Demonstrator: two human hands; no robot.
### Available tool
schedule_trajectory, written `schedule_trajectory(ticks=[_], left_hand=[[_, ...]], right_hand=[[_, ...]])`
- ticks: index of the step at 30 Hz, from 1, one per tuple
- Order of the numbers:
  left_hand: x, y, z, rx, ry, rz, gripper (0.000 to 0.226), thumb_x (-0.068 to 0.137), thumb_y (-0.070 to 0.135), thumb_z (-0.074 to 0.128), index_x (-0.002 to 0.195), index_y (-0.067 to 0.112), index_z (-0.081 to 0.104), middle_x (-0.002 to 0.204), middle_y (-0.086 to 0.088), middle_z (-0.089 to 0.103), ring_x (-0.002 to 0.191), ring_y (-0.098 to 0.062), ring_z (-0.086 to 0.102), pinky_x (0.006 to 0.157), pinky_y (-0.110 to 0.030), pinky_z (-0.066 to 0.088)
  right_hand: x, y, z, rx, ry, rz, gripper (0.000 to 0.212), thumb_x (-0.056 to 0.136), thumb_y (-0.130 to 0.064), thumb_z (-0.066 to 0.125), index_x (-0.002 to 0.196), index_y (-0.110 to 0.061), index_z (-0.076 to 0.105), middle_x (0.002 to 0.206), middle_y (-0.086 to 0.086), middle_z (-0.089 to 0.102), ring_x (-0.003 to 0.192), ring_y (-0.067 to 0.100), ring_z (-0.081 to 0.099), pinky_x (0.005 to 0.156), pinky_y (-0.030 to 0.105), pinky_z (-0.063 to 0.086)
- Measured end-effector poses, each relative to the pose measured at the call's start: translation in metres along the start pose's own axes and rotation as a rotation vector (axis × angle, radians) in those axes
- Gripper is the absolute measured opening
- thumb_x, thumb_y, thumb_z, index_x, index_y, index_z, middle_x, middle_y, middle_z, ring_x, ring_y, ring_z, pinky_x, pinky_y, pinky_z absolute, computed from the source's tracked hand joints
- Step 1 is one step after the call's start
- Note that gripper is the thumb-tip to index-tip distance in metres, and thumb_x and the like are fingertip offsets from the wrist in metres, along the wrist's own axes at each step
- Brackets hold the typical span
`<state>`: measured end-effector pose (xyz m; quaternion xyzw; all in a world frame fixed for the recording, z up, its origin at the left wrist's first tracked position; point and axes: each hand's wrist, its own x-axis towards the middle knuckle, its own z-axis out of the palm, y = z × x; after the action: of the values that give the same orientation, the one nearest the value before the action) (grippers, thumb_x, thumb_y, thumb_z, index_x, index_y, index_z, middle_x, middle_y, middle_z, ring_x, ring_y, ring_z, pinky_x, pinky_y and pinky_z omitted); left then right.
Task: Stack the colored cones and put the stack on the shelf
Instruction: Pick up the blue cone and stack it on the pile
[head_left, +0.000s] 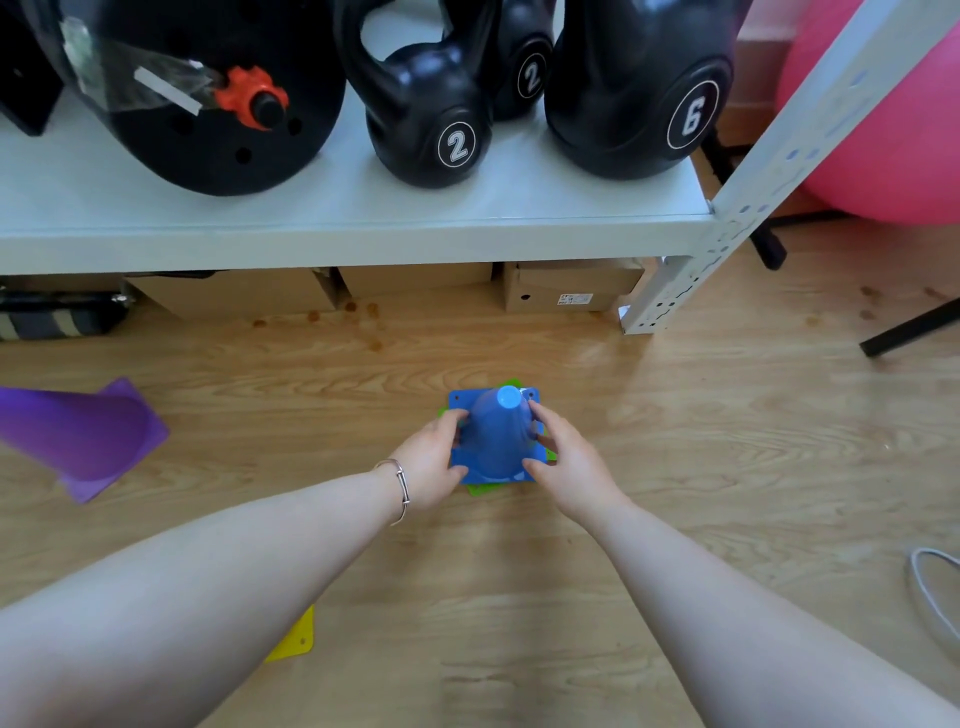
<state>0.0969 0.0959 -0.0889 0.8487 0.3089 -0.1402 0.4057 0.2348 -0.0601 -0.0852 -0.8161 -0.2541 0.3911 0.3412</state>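
A blue cone (500, 436) stands upright on the wooden floor, set over a green cone whose base corners (480, 488) poke out beneath it. My left hand (434, 457) grips the blue cone's left side and base. My right hand (563, 460) holds its right side. A purple cone (83, 434) lies tipped on its side at the far left. A yellow cone's base corner (296, 636) peeks out under my left forearm. The white shelf (363, 213) runs across just beyond the cones.
On the shelf sit black kettlebells (431, 130), marked 2 and 6, and a black weight plate (208, 104). Cardboard boxes (571, 286) fill the space under it. A pink exercise ball (883, 130) is at the right, behind the shelf post (727, 218). A white hoop (935, 592) lies on the floor at the right edge.
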Motion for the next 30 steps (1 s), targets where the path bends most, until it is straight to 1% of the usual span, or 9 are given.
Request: schedule_trajectory(ticks=[5, 7, 9, 10, 15, 19, 21, 27, 30], left_hand=[[0.002, 0.003, -0.005, 0.144, -0.027, -0.012, 0.069, 0.087, 0.020, 0.059, 0.145, 0.017, 0.022, 0.148, -0.009, 0.038, 0.129, -0.026, 0.047, 0.106, -0.037, 0.041], [0.002, 0.005, -0.008, 0.261, -0.045, -0.015, 0.066, 0.088, 0.023, 0.056, 0.144, 0.018, 0.021, 0.145, -0.009, 0.037, 0.119, -0.032, 0.054, 0.097, -0.040, 0.046], [0.002, 0.007, -0.010, 0.399, -0.053, -0.010, 0.064, 0.089, 0.025, 0.054, 0.144, 0.018, 0.020, 0.139, -0.010, 0.039, 0.108, -0.035, 0.056, 0.088, -0.043, 0.049], [0.001, 0.008, -0.010, 0.451, -0.051, -0.004, 0.064, 0.090, 0.026, 0.053, 0.144, 0.017, 0.019, 0.137, -0.011, 0.040, 0.108, -0.035, 0.056, 0.086, -0.043, 0.050], [-0.007, 0.014, -0.011, 0.591, -0.034, 0.010, 0.070, 0.092, 0.029, 0.050, 0.148, 0.014, 0.013, 0.138, -0.012, 0.037, 0.116, -0.034, 0.049, 0.089, -0.043, 0.047], [-0.021, 0.017, -0.016, 0.624, 0.013, 0.023, 0.068, 0.091, 0.029, 0.049, 0.148, 0.013, 0.015, 0.136, -0.013, 0.040, 0.116, -0.034, 0.048, 0.089, -0.044, 0.048], [-0.033, 0.016, -0.021, 0.642, 0.044, 0.019, 0.066, 0.090, 0.027, 0.049, 0.147, 0.014, 0.018, 0.134, -0.012, 0.042, 0.115, -0.034, 0.049, 0.087, -0.043, 0.048], [-0.083, -0.007, -0.042, 0.732, 0.141, -0.021, 0.064, 0.091, 0.027, 0.047, 0.147, 0.013, 0.019, 0.135, -0.011, 0.042, 0.118, -0.033, 0.047, 0.083, -0.042, 0.046], [-0.110, -0.022, -0.063, 0.731, 0.204, -0.077, 0.064, 0.090, 0.027, 0.049, 0.145, 0.014, 0.020, 0.134, -0.011, 0.042, 0.117, -0.033, 0.047, 0.083, -0.042, 0.047]], right_hand=[[0.000, -0.004, -0.004, -0.108, -0.015, -0.031, 0.072, 0.084, -0.009, 0.063, 0.146, -0.032, 0.034, 0.142, -0.011, 0.048, 0.130, 0.008, 0.049, 0.107, 0.028, 0.041], [0.000, -0.006, -0.006, -0.196, -0.011, -0.056, 0.072, 0.083, -0.011, 0.064, 0.146, -0.029, 0.034, 0.142, -0.008, 0.050, 0.131, 0.010, 0.048, 0.106, 0.024, 0.039], [0.001, -0.009, -0.007, -0.271, -0.013, -0.067, 0.071, 0.083, -0.014, 0.065, 0.146, -0.027, 0.034, 0.142, -0.006, 0.051, 0.131, 0.014, 0.049, 0.104, 0.025, 0.039], [0.001, -0.011, -0.008, -0.310, -0.014, -0.072, 0.071, 0.083, -0.016, 0.065, 0.146, -0.027, 0.033, 0.143, -0.005, 0.051, 0.130, 0.016, 0.049, 0.102, 0.027, 0.040], [-0.003, -0.021, -0.010, -0.487, 0.005, -0.091, 0.064, 0.086, -0.022, 0.062, 0.143, -0.020, 0.035, 0.140, -0.001, 0.052, 0.122, 0.025, 0.053, 0.092, 0.033, 0.044], [-0.013, -0.025, -0.008, -0.574, 0.024, -0.022, 0.044, 0.088, -0.028, 0.061, 0.126, -0.013, 0.045, 0.124, 0.008, 0.059, 0.111, 0.030, 0.057, 0.082, 0.035, 0.045], [-0.021, -0.024, -0.004, -0.619, 0.002, -0.002, 0.040, 0.089, -0.031, 0.060, 0.122, -0.011, 0.047, 0.120, 0.009, 0.060, 0.110, 0.030, 0.058, 0.081, 0.035, 0.046], [-0.046, -0.035, 0.023, -0.721, -0.091, -0.041, 0.051, 0.091, -0.030, 0.056, 0.137, -0.012, 0.041, 0.130, 0.011, 0.055, 0.118, 0.031, 0.054, 0.091, 0.037, 0.047], [-0.054, -0.056, 0.044, -0.759, -0.109, -0.114, 0.054, 0.091, -0.031, 0.056, 0.140, -0.015, 0.038, 0.131, 0.007, 0.054, 0.119, 0.029, 0.054, 0.089, 0.036, 0.047]])
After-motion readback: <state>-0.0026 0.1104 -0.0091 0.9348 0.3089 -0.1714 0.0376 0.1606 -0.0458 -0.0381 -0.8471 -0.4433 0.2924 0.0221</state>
